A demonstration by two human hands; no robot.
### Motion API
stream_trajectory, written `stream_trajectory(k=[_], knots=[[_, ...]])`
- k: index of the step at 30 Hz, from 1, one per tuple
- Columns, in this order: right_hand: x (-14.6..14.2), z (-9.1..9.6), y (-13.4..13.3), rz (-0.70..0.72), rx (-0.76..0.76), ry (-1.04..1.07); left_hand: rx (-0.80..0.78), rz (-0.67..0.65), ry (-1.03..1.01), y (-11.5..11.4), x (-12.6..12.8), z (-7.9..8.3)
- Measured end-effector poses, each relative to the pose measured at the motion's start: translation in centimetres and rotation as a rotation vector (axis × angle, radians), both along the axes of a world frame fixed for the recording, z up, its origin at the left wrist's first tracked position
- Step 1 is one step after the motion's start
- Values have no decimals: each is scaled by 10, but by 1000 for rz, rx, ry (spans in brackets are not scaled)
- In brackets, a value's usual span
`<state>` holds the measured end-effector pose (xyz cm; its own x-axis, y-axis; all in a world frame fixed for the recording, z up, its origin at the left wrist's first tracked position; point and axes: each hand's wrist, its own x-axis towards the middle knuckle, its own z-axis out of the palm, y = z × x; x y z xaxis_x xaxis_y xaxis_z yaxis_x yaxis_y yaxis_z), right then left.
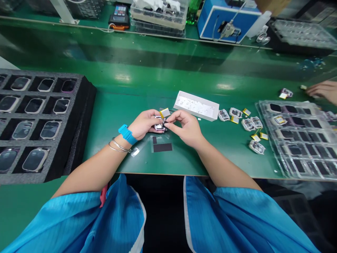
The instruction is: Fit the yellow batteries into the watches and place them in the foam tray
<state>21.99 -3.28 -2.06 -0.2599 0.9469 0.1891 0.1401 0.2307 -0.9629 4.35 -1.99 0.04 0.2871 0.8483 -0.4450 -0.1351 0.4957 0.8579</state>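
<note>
My left hand (142, 123) is closed around a silver smartwatch case (159, 123), its open inside facing up. A small silver-and-yellow battery (165, 112) sticks out at the case's far edge. Thumb and forefinger of my right hand (187, 129) pinch a small black piece (165, 124) against the case's right side; its exact kind is too small to tell. Just in front of the hands, a clear sheet with black rectangular stickers (162, 147) lies on the green bench.
A white box (196, 105) with small bits stands behind my right hand. Several watch cases (248, 124) with batteries lie to the right, beside stacked clear trays (300, 140). A foam tray (76, 105) of watches fills the left. Another person's hand (323, 90) reaches in at far right.
</note>
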Motion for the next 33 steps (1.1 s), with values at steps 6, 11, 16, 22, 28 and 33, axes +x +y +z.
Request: stream_trajectory(k=[6, 11, 16, 22, 28, 33], knots=[[-1, -1, -2, 34, 19, 14, -7, 0, 34, -1, 2, 2], [-3, 1, -3, 39, 22, -37, 1, -16, 14, -1, 3, -1], [-4, 5, -5, 28, 56, -101, -1, -19, 4, -2, 3, -2], [-5, 5, -8, -4, 121, -194, 3, -20, -4, -2, 2, -2], [-9, 0, -11, -57, 360, -428, -9, 18, -2, -2, 4, -2], [-11, 2, -13, -72, 355, -598, -7, 80, 9, -2, 4, -2]])
